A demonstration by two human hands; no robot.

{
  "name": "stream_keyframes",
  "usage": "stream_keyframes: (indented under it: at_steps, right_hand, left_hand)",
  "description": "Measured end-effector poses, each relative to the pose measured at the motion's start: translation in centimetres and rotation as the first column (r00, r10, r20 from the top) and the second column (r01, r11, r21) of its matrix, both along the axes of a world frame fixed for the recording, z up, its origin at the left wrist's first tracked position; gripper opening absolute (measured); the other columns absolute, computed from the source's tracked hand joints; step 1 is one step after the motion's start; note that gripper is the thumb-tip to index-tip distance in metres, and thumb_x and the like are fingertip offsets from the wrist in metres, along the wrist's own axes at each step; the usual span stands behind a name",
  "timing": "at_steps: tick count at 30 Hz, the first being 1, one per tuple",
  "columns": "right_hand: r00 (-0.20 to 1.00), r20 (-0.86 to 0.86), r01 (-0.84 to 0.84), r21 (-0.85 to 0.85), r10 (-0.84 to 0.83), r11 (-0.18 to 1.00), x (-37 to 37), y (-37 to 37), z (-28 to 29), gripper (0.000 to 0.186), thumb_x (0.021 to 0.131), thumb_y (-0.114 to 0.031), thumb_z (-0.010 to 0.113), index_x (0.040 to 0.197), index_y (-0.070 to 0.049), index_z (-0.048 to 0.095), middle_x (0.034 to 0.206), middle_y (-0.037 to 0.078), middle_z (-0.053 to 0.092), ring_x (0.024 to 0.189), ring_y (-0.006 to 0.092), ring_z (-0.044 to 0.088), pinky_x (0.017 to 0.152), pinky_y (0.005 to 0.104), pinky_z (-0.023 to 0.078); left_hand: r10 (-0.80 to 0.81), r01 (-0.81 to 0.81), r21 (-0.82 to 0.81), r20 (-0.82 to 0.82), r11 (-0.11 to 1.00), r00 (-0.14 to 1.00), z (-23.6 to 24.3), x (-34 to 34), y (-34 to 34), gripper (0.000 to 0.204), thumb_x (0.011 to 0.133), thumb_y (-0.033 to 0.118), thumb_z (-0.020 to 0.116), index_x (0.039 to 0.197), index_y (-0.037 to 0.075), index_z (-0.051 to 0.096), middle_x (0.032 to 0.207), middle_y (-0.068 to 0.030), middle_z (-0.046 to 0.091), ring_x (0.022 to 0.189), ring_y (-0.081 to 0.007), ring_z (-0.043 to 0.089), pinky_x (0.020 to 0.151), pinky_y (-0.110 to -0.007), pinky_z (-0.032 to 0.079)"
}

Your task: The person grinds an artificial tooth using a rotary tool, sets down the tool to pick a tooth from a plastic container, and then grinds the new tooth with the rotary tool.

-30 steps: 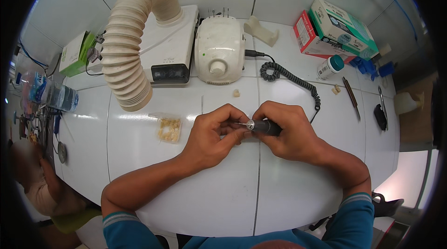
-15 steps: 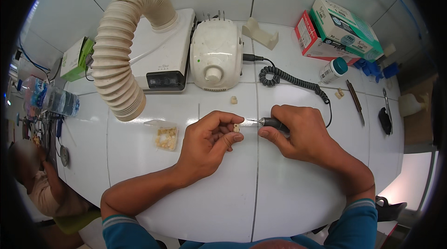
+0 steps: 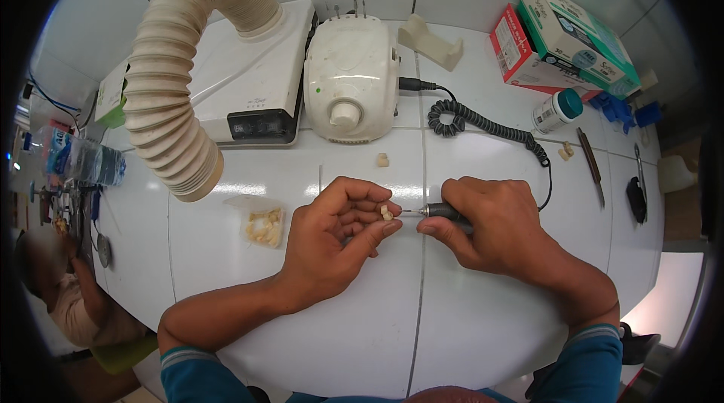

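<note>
My left hand [image 3: 320, 245] pinches a small cream tooth-like piece [image 3: 387, 213] between thumb and fingers above the middle of the bench. My right hand [image 3: 501, 222] is wrapped round a dark rotary handpiece [image 3: 445, 212], its thumb lying along the front end. A thin metal bur [image 3: 412, 211] points left from the handpiece toward the piece; whether the tip touches it, I cannot tell. From the handpiece a black coiled cord [image 3: 494, 128] leads back to a white control unit [image 3: 351, 79] with a round knob. Another cream piece [image 3: 382, 159] lies just beyond my hands.
A clear box of cream pieces [image 3: 264, 226] lies open left of my left hand. Above it hangs a ribbed suction hose [image 3: 162, 116]. To the right are a white bottle with a green cap [image 3: 556, 110], a knife-like tool [image 3: 591, 165] and stacked boxes [image 3: 569, 41]. Far left sits another person [image 3: 75, 305].
The cream piece has turned in my left fingers. The bur has come down from near the index fingertip to the piece's level. The whole view has shifted slightly.
</note>
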State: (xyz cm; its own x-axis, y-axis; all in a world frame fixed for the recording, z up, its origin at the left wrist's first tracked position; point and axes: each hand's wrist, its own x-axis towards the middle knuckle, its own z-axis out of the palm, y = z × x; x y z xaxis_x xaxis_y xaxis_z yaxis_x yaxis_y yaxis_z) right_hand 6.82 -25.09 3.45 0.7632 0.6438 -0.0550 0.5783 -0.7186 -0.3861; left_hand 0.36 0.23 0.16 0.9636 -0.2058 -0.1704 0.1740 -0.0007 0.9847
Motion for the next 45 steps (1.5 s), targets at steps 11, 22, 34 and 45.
stream_keyframes:
  at_steps: [11,22,34,45]
  right_hand:
    - [0.994,0.103,-0.043,0.021,0.040,0.999,-0.06,0.02,-0.34,0.054,0.102,-0.057,0.076,0.085,-0.006,0.067,0.070,0.008,0.069,0.056,0.0306,0.069,0.050,0.0443,0.051]
    - [0.994,0.101,-0.048,0.028,0.045,0.998,-0.05,0.03,-0.37,0.056,0.103,-0.058,0.075,0.084,-0.006,0.067,0.068,0.008,0.067,0.054,0.0299,0.068,0.048,0.0436,0.050]
    - [0.991,0.127,-0.047,0.030,0.043,0.998,-0.20,0.05,-0.62,0.054,0.101,-0.058,0.077,0.086,-0.007,0.068,0.068,0.007,0.067,0.055,0.0291,0.069,0.048,0.0433,0.050]
    - [0.994,0.089,-0.073,0.032,0.070,0.997,-0.35,0.09,0.02,0.044,0.103,-0.048,0.076,0.091,-0.007,0.070,0.073,0.009,0.067,0.057,0.0309,0.069,0.049,0.0449,0.049]
  left_hand:
    - [-0.040,0.037,0.038,0.068,0.999,0.997,-0.37,0.12,0.37,0.027,0.108,-0.007,0.066,0.133,0.000,0.058,0.123,-0.0133,0.076,0.120,-0.0197,0.078,0.072,-0.024,0.060]
    - [-0.004,0.004,0.005,0.053,1.000,0.999,-0.42,0.00,0.24,0.025,0.108,-0.006,0.067,0.131,-0.001,0.058,0.121,-0.0122,0.074,0.116,-0.0180,0.078,0.071,-0.023,0.060]
    - [0.017,-0.020,0.025,0.097,0.999,0.995,-0.43,-0.02,-0.10,0.025,0.107,-0.002,0.072,0.132,-0.004,0.069,0.107,-0.0086,0.075,0.094,-0.0095,0.074,0.070,-0.022,0.060]
    - [0.003,-0.013,0.090,0.119,0.996,0.993,-0.68,-0.15,0.04,0.030,0.101,-0.005,0.077,0.132,-0.002,0.075,0.110,-0.0093,0.074,0.096,-0.0097,0.072,0.074,-0.023,0.059]
